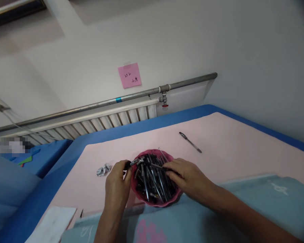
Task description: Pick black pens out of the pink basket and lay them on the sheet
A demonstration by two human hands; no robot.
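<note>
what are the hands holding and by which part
Left hand: a pen or pen part, by its black end. Right hand: a dark pen, by the end farther from the left hand.

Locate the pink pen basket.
In the head view, the pink pen basket sits below centre on the pale pink mat, between the left hand and right hand.

Dark pen point(156, 165) is extending from right fingers point(173, 165), silver-black piece point(134, 162) from left fingers point(120, 166); pink basket point(159, 204) of pens point(145, 182) is sitting below.
</note>
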